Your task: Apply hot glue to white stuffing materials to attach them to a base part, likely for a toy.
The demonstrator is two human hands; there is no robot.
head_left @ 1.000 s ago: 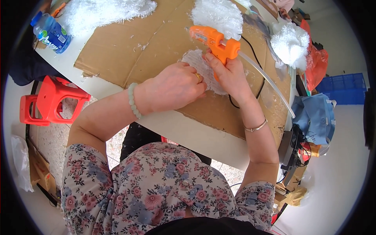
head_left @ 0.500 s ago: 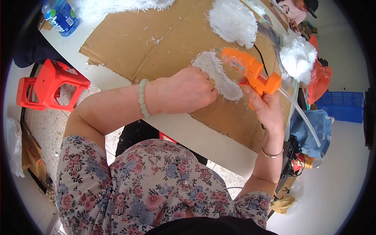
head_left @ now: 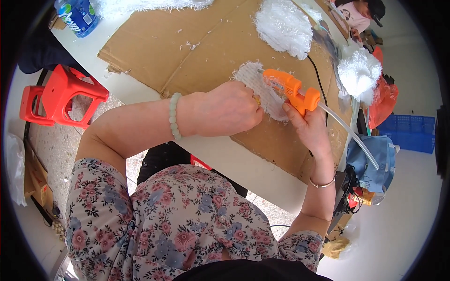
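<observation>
My right hand [head_left: 309, 129] grips an orange glue gun [head_left: 293, 89] by its handle, with a clear glue stick [head_left: 351, 133] trailing out of its back. The gun's front end is over a white fuzzy fabric piece [head_left: 258, 82] that lies on brown cardboard. Closed into a fist, my left hand [head_left: 225, 108] is at the near edge of that piece, its fingertips hidden from view. It appears to hold the fabric's edge. On the left wrist is a pale green bead bracelet [head_left: 174, 116].
Cardboard [head_left: 206, 54] covers much of the white table [head_left: 225, 157]. More white fluffy pieces [head_left: 283, 28] lie at the far side, near a black cord. A blue-labelled bottle [head_left: 77, 18] stands far left, red stools [head_left: 70, 96] on the floor. Another person [head_left: 358, 14] sits far right.
My right hand has brought the glue gun slightly left and down, nearer the fabric piece. My left hand has barely moved. The whole view has shifted a little.
</observation>
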